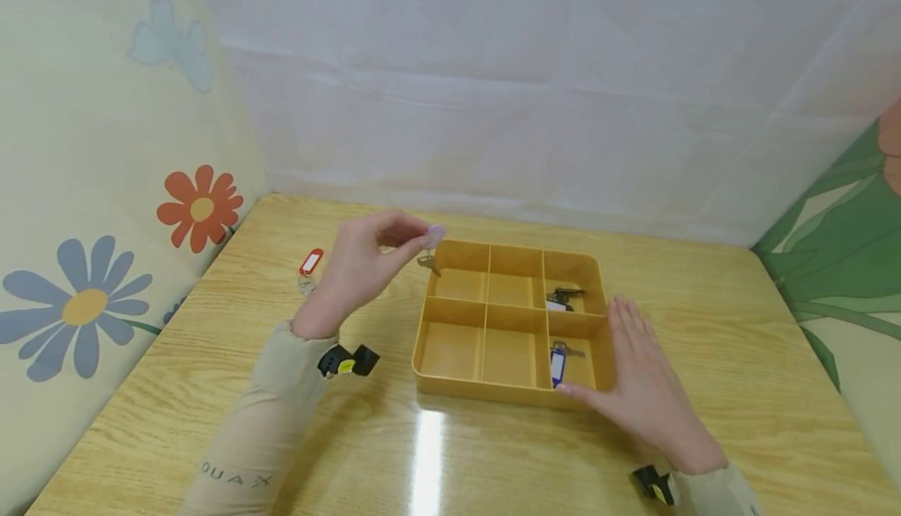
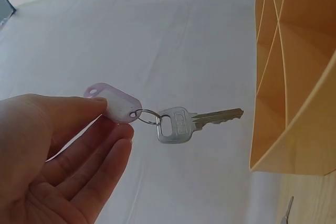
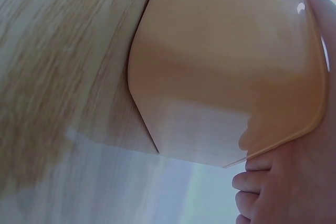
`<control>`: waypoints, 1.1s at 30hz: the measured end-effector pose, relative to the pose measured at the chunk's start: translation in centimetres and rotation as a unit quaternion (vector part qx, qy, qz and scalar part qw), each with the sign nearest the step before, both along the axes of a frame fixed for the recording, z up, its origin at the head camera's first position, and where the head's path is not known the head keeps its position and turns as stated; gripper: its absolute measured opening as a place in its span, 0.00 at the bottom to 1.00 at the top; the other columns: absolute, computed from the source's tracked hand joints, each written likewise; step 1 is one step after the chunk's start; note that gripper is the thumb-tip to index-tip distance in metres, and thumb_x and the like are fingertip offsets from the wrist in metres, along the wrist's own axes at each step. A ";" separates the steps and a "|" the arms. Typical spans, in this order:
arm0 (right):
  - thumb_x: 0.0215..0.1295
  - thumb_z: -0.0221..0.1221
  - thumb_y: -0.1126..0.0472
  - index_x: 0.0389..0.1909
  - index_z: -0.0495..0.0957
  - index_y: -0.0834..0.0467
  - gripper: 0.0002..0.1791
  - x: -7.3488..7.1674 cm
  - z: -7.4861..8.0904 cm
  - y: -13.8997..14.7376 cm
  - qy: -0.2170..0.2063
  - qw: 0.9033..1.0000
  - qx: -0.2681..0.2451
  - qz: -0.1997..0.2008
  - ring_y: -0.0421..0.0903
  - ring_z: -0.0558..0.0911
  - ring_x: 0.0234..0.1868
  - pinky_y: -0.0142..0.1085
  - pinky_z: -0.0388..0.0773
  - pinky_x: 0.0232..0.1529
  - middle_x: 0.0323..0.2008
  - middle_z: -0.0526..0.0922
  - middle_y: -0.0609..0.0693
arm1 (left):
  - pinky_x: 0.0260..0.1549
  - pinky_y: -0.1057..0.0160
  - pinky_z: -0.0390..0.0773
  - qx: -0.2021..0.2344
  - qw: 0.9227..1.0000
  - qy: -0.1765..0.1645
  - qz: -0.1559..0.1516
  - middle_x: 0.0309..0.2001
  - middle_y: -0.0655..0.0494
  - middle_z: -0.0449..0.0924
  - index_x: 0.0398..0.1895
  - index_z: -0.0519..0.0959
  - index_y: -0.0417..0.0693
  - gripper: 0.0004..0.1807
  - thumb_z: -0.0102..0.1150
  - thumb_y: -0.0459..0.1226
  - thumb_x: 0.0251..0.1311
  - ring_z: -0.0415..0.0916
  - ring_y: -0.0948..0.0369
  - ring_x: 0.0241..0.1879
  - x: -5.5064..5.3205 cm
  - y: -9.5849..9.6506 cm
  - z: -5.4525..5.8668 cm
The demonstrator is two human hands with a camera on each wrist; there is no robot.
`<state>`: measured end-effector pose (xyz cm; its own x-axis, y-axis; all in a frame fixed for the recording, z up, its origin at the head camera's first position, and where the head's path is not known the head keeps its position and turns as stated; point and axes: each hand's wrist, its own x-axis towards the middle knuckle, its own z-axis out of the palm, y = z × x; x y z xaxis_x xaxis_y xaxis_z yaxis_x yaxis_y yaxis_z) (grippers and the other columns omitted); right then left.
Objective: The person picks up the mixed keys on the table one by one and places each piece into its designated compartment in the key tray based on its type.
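My left hand (image 1: 362, 262) pinches a pale purple key tag (image 1: 437, 234) between thumb and fingers. From the tag's ring a silver key (image 2: 178, 125) hangs, held up near the back left corner of a yellow divided organizer box (image 1: 450, 348). Against the box's right side rests my right hand (image 1: 651, 383), fingers straight along the wall and thumb at the front right corner. Inside the front right compartment lies a key with a blue tag (image 1: 558, 365). The back right compartment holds a key with a dark-edged tag (image 1: 559, 305), partly hidden by the divider.
Left of the box, behind my left wrist, a red key tag (image 1: 310, 261) with a key (image 1: 306, 284) lies on the wooden table (image 1: 493, 453). A white cloth (image 1: 493, 109) hangs behind the table, with flower-patterned panels (image 1: 84, 309) at both sides.
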<state>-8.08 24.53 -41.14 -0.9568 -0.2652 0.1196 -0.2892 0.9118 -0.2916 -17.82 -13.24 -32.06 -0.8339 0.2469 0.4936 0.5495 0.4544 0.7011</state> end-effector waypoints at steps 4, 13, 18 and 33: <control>0.56 0.61 0.23 0.80 0.30 0.62 0.73 0.0 -0.1 0.0 0.002 1.000 0.001 0.001 0.62 0.39 0.79 0.48 0.32 0.76 0.80 0.30 0.58 | 0.39 0.60 0.83 -0.002 1.000 0.003 -0.007 0.38 0.64 0.87 0.41 0.87 0.51 0.05 0.70 0.40 0.64 0.84 0.65 0.36 -0.1 0.3 0.1; 0.55 0.61 0.22 0.80 0.30 0.62 0.73 0.0 -0.1 0.0 0.003 1.000 0.001 0.002 0.62 0.39 0.79 0.48 0.32 0.76 0.80 0.30 0.58 | 0.40 0.62 0.83 -0.002 1.000 -0.010 -0.025 0.38 0.66 0.87 0.41 0.87 0.52 0.06 0.69 0.42 0.66 0.84 0.66 0.36 -0.3 1.0 0.1; 0.55 0.61 0.22 0.80 0.30 0.62 0.73 0.0 -0.1 0.0 0.004 1.000 0.001 -0.001 0.62 0.39 0.79 0.49 0.33 0.76 0.80 0.31 0.58 | 0.40 0.62 0.83 0.003 0.999 -0.010 -0.043 0.38 0.67 0.87 0.42 0.87 0.52 0.06 0.69 0.42 0.66 0.85 0.62 0.37 -0.5 1.6 0.0; 0.56 0.61 0.22 0.80 0.33 0.66 0.72 0.0 -0.1 0.0 0.006 1.000 0.000 0.003 0.62 0.39 0.79 0.49 0.33 0.77 0.80 0.30 0.58 | 0.38 0.63 0.83 -0.014 0.996 0.006 -0.087 0.37 0.69 0.86 0.42 0.88 0.53 0.05 0.68 0.41 0.67 0.83 0.68 0.35 -1.4 3.7 -0.5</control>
